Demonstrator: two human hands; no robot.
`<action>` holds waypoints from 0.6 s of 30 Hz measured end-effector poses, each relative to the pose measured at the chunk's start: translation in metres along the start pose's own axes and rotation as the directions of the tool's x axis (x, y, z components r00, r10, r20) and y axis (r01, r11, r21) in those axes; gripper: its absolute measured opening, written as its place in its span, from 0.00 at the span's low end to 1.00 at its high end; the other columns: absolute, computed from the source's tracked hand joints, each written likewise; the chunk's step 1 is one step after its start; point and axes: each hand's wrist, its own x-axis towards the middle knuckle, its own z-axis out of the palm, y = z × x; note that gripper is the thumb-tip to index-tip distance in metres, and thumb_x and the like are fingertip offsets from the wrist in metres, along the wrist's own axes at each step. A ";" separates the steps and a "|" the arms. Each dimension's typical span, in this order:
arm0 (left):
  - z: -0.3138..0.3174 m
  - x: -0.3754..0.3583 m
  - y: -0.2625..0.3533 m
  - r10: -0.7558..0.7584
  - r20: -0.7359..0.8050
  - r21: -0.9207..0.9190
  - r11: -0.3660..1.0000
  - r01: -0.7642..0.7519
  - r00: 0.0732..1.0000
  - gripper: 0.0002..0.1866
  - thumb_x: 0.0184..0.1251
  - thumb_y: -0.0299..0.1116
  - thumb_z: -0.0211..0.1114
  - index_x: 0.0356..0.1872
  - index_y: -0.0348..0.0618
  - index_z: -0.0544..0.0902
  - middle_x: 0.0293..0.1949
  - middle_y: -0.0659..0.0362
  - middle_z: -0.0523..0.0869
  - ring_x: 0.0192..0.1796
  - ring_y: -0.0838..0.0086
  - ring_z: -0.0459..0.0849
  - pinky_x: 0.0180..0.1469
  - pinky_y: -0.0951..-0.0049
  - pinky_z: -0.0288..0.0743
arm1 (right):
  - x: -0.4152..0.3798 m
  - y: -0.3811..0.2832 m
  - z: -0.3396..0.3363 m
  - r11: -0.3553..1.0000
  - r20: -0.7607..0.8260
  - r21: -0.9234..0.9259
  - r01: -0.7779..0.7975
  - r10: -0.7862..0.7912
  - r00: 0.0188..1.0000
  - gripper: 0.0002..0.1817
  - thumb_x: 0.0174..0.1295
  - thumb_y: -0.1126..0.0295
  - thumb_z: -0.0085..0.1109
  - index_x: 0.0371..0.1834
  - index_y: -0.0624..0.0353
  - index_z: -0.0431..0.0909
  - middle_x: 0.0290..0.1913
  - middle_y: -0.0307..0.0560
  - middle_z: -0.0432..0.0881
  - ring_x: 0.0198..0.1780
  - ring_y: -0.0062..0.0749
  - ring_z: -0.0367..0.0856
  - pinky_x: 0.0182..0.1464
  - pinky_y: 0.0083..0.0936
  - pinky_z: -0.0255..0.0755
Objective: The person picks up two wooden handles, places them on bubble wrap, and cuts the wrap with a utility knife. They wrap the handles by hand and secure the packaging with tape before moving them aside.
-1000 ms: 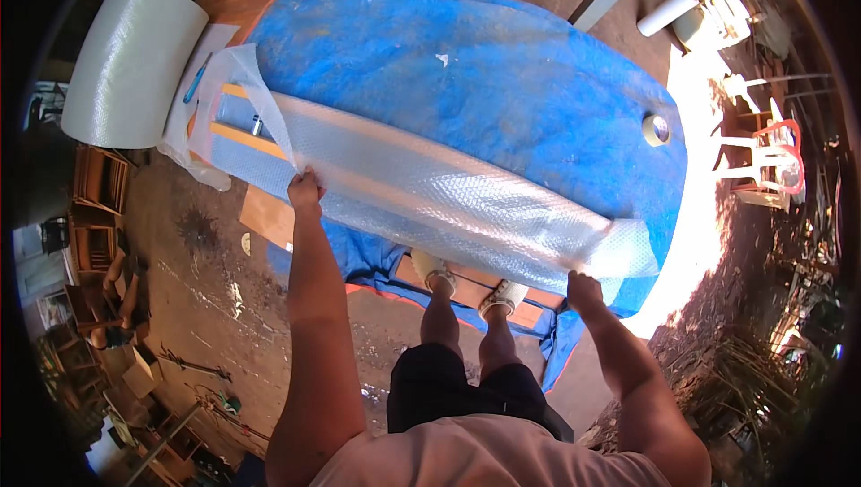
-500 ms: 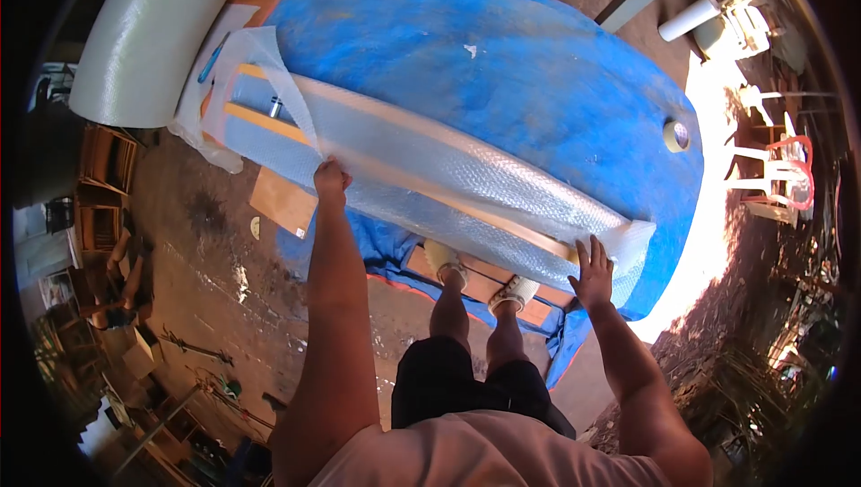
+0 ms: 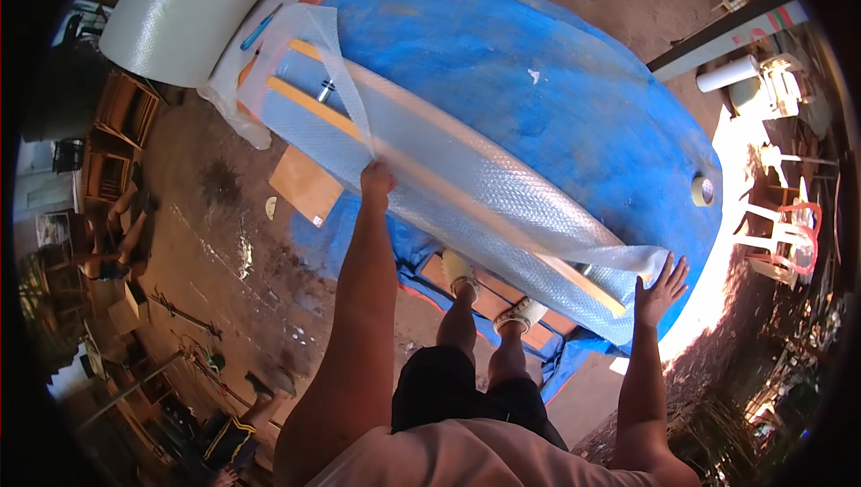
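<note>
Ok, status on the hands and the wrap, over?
Left hand gripping bubble wrap over the wood strip. Right hand open, fingers spread at the wrap's end. Tape roll sits apart on blue tarp.

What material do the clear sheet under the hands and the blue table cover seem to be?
The sheet looks like clear plastic bubble wrap: a glossy, dotted texture, with wooden strips showing through. The blue cover seems a plastic tarpaulin: matte, worn, draping in folds at the edge. The left hand grips the sheet.

Blue tarp table (image 3: 574, 101) w/ bubble wrap sheet (image 3: 448, 173), tape roll (image 3: 701, 189)
</note>
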 end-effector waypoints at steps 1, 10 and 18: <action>0.000 0.001 0.000 0.003 0.019 0.012 1.000 -0.003 1.000 0.10 0.67 0.42 0.54 0.33 0.47 0.74 0.20 0.65 0.70 0.19 0.80 0.69 0.22 0.79 0.70 | 0.004 -0.003 -0.002 1.000 -0.027 0.013 0.028 -0.028 0.999 0.49 0.41 0.67 0.69 0.69 0.48 0.52 0.70 0.50 0.53 0.72 0.50 0.45 0.67 0.57 0.40; 0.013 -0.018 0.048 0.766 -0.173 0.799 0.477 -0.367 0.619 0.17 0.52 0.37 0.62 0.41 0.40 0.76 0.34 0.49 0.80 0.39 0.52 0.79 0.42 0.55 0.73 | -0.006 0.016 0.031 0.976 0.579 0.091 0.199 -0.215 0.786 0.46 0.35 0.71 0.71 0.64 0.51 0.60 0.64 0.52 0.61 0.68 0.50 0.54 0.67 0.51 0.48; 0.004 0.030 0.102 0.661 -0.039 0.837 0.431 -0.337 0.749 0.19 0.51 0.39 0.62 0.45 0.43 0.77 0.36 0.47 0.83 0.40 0.52 0.82 0.46 0.57 0.74 | 0.017 -0.036 0.005 0.883 0.409 0.100 0.458 -0.456 0.790 0.46 0.42 0.69 0.68 0.68 0.48 0.55 0.69 0.49 0.54 0.72 0.47 0.46 0.69 0.55 0.40</action>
